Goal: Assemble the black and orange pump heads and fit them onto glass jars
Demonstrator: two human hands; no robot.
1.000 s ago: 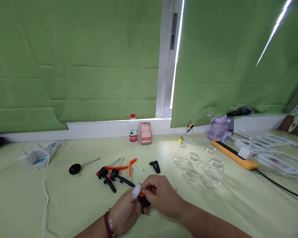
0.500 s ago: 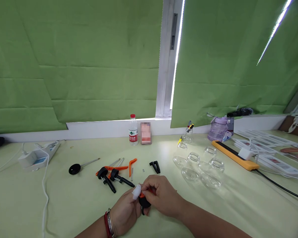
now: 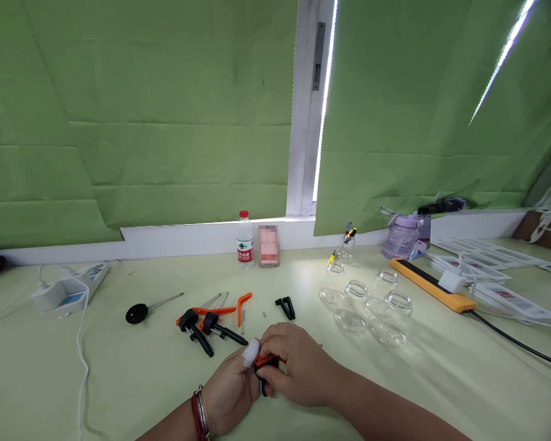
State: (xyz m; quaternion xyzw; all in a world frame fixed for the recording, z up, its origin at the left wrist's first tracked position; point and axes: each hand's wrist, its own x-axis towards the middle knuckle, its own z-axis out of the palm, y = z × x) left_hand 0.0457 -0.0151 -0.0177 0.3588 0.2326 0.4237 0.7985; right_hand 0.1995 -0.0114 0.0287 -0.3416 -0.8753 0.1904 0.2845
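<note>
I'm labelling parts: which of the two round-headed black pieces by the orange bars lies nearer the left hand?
The black piece on the right: its tip ends by the left hand; the other black piece lies farther off.

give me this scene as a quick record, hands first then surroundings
left hand: holding black-and-orange part, white wrap at thumb
right hand: gripping the same part
beyond hands: two black parts, orange pieces, black tubes
right side: clear bottles, orange power strip
left side: white power strip
back: red-capped bottle, purple bottle
</note>
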